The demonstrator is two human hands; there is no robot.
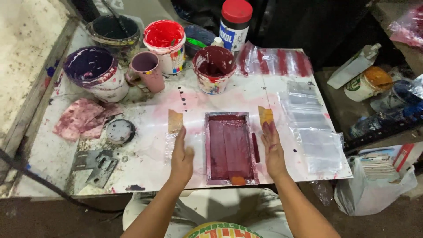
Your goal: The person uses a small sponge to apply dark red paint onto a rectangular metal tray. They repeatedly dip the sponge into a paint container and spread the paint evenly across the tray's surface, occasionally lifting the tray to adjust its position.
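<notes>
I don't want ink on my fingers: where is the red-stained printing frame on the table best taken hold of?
Grip the printing frame by its two long outer rails, coming in from the sides, where the left hand and right hand already flank it. It lies flat, and its inner well is coated red.

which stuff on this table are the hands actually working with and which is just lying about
In hand:
- left hand and right hand, flat on either side of the small printing frame
- maroon ink inside it
- tape tabs

Lying about:
- paint pots
- purple cup
- stained rag
- clear plastic bags
- metal bracket
</notes>
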